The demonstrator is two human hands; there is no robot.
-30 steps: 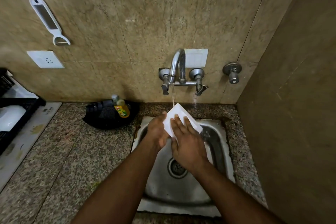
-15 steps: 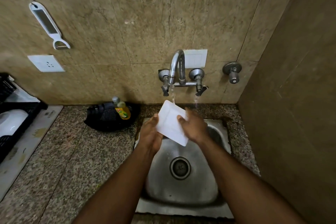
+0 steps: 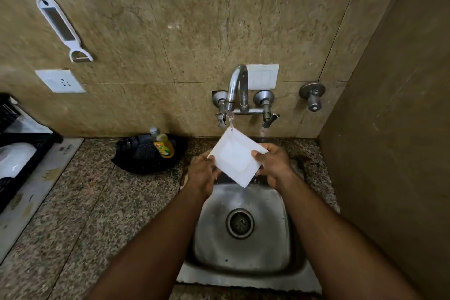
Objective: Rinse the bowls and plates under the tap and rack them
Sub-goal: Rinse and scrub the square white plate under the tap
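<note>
A square white plate point(image 3: 235, 156) sits at centre frame, tilted under the tap point(image 3: 234, 90), whose thin stream lands on the plate's upper corner. The left hand point(image 3: 202, 173) grips its left edge, thumb curled over the rim; the right hand point(image 3: 274, 163) grips the right edge, thumb on the face. A second ago the right palm lay flat across the plate, rubbing it low in the sink point(image 3: 243, 231); since then it has shifted to the edge and the plate has been lifted and turned to face the water. That suggests scrubbing is finished and the final rinse of this piece is under way. The black rack point(image 3: 23, 153) waits at the left edge of the frame on the granite surface point(image 3: 97, 202), already holding something white, so racking likely comes next.
</note>
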